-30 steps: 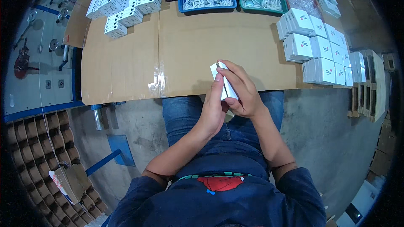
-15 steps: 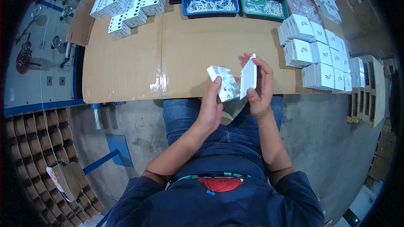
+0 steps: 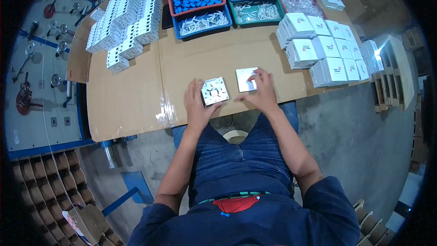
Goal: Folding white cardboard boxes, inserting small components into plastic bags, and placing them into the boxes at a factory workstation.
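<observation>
- White housing (image 3: 214, 91) is held on the desk (image 3: 182, 59) by the left hand (image 3: 196, 109).
- White cover (image 3: 243, 81) nearby is overlapped by the wide-spread right hand (image 3: 265, 93).
- Laying-out seems in hand; release is likely needed.

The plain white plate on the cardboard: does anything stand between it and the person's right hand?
Nothing visible does: in this view the right hand overlaps the right edge of the plain white plate, though contact is unclear. The slotted white piece by the left hand lies left of the plate, out of the way.
</observation>
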`<state>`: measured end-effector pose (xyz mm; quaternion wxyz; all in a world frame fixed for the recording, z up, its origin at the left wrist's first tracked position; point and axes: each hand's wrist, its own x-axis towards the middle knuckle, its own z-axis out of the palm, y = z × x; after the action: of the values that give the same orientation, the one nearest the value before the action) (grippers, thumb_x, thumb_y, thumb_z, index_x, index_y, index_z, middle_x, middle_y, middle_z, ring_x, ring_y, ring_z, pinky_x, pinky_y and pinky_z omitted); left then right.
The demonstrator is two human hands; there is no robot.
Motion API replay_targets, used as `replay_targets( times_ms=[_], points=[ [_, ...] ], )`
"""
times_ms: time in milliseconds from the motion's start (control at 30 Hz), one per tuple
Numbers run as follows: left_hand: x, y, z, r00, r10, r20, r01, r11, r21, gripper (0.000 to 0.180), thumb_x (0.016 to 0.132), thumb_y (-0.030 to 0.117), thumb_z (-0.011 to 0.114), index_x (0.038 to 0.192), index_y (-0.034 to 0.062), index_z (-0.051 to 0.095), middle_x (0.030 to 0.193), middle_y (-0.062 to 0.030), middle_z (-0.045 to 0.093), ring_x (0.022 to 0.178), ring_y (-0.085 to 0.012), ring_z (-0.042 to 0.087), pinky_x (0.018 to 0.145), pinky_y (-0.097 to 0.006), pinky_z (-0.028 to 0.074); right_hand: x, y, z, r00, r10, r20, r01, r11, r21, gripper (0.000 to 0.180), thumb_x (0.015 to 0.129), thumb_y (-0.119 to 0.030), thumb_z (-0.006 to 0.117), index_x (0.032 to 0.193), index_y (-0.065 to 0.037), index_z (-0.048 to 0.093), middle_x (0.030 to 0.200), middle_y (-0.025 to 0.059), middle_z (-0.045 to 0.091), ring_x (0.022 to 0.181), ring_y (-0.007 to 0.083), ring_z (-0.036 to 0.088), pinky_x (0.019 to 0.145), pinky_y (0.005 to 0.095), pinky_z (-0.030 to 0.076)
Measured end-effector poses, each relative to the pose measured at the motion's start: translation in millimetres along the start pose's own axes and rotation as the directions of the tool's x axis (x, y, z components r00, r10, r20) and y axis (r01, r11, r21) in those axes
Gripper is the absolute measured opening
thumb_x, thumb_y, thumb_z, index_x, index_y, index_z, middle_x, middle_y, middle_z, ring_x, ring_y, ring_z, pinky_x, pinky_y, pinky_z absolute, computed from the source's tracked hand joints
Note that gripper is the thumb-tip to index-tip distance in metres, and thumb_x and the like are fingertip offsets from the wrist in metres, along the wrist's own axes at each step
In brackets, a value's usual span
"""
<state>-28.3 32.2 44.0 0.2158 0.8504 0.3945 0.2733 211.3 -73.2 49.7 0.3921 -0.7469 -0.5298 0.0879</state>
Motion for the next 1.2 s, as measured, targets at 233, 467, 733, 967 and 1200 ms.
replay_targets(
  times_ms=[233,467,733,967,1200],
  points=[
    [0,-9,13,0.999,-0.052,-0.006,0.052,0.997,0.051,0.107,0.073,0.047,0.087,0.155,0.0018,0.035,0.155,-0.0217,0.043,0.145,-0.0372,0.041,0.118,-0.067,0.020,-5,19,5,0.997,-0.050,0.051,0.054,0.995,-0.089,0.041,0.081,-0.034,0.083,0.112,-0.009,0.069,0.150,0.0200,0.046,0.143,0.0415,0.040,0.118,0.0648,0.025],
    [7,-10,21,0.991,-0.134,-0.006,0.134,0.989,0.066,0.101,0.076,0.050,0.084,0.153,0.0031,0.039,0.151,-0.0175,0.049,0.140,-0.0338,0.047,0.117,-0.066,0.022,-7,25,9,0.997,0.015,0.069,-0.009,0.997,-0.075,0.035,0.086,-0.030,0.079,0.113,-0.010,0.069,0.159,0.0183,0.042,0.149,0.0393,0.036,0.121,0.0628,0.023],
    [3,-6,22,0.991,-0.125,-0.052,0.131,0.981,0.144,0.099,0.078,0.052,0.083,0.153,0.0036,0.039,0.152,-0.0153,0.048,0.142,-0.0298,0.045,0.121,-0.059,0.023,-6,23,12,0.997,0.008,0.073,0.000,0.993,-0.117,0.036,0.088,-0.030,0.077,0.116,-0.010,0.067,0.159,0.0201,0.041,0.149,0.0386,0.035,0.122,0.0608,0.022],
    [5,-7,22,0.993,-0.097,-0.069,0.104,0.988,0.115,0.105,0.076,0.056,0.083,0.153,-0.0005,0.038,0.154,-0.0193,0.045,0.145,-0.0369,0.040,0.121,-0.060,0.023,-5,27,8,0.999,-0.002,0.043,0.005,0.997,-0.081,0.037,0.090,-0.028,0.075,0.119,-0.008,0.066,0.158,0.0224,0.041,0.147,0.0394,0.038,0.122,0.0607,0.023],
    [-3,-3,21,0.987,-0.160,-0.001,0.153,0.941,0.301,0.108,0.076,0.065,0.078,0.150,-0.0063,0.042,0.158,-0.0251,0.038,0.151,-0.0419,0.030,0.122,-0.061,0.020,-9,33,3,0.995,0.028,-0.097,-0.020,0.996,0.084,0.034,0.092,-0.023,0.072,0.120,-0.006,0.065,0.152,0.0249,0.046,0.142,0.0425,0.044,0.120,0.0592,0.028]
  ],
)
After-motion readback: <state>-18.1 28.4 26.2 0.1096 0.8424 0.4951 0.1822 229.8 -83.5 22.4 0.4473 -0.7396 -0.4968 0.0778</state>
